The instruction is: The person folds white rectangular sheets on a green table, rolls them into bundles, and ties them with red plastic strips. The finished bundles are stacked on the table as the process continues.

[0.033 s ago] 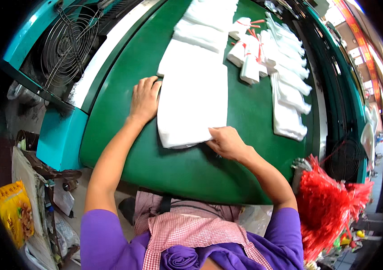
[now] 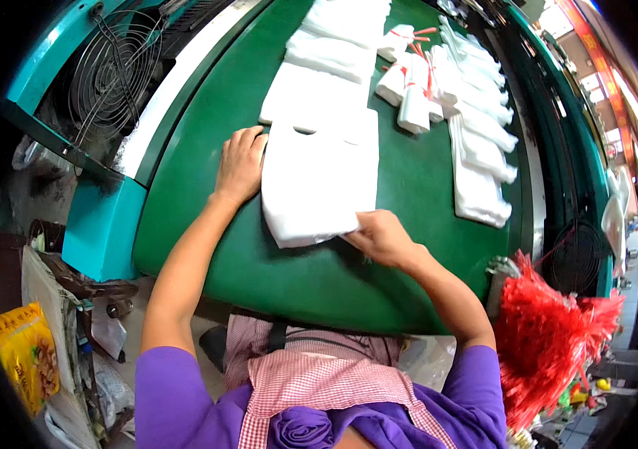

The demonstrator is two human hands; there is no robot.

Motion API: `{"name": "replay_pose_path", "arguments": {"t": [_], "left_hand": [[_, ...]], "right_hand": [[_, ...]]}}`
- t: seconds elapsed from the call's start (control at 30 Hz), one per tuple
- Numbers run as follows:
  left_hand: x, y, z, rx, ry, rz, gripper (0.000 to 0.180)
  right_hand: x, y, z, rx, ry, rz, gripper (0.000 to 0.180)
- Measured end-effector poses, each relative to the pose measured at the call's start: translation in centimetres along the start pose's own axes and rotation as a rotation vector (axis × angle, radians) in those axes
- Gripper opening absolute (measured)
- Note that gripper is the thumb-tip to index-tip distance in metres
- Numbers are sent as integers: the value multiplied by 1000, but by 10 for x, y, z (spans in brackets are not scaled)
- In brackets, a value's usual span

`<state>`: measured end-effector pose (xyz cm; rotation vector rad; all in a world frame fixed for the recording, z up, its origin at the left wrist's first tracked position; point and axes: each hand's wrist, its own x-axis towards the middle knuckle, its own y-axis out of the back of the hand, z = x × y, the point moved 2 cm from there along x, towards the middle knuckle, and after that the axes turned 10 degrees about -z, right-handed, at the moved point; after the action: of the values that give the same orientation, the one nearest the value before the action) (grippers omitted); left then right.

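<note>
1. The step in hand looks like straightening or lifting the loose end of the nearest white plastic stack (image 2: 319,187), which is lying left of centre on the green table (image 2: 409,179), its lower end pointing toward the table's near edge.
2. The next move seems to call for keeping the right-hand corner pinched while the left side is being steadied, so the layers stay even.
3. The right hand (image 2: 383,238) is closing its thumb and curled fingers on the stack's lower right corner, knuckles up; its arm (image 2: 446,288) is bending in over the near edge.
4. The left hand (image 2: 241,166) is lying farther up, back upward, fingers loosely bent against the stack's left edge; whether it is gripping any layer, I cannot tell. Its arm (image 2: 198,247) is stretching straighter.
5. More white stacks (image 2: 319,93) are overlapping toward the far edge; red-tied rolls (image 2: 414,108) and another white row (image 2: 480,179) are lying toward the right edge.
</note>
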<state>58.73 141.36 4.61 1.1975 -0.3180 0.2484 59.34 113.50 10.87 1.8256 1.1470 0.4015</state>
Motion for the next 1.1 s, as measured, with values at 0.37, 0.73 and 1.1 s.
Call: {"name": "replay_pose_path", "arguments": {"t": [0.37,0.73,1.1], "left_hand": [[-69,70,167,-1582,158,-167,31],[-164,66,102,-1474,489,-538,54],[-83,52,115,-458,-446,-747,11]], "right_hand": [[-52,108,-101,102,326,716,44],[-177,-70,-26,-201,-99,-120,89],[-164,-61,-26,153,213,237,29]]}}
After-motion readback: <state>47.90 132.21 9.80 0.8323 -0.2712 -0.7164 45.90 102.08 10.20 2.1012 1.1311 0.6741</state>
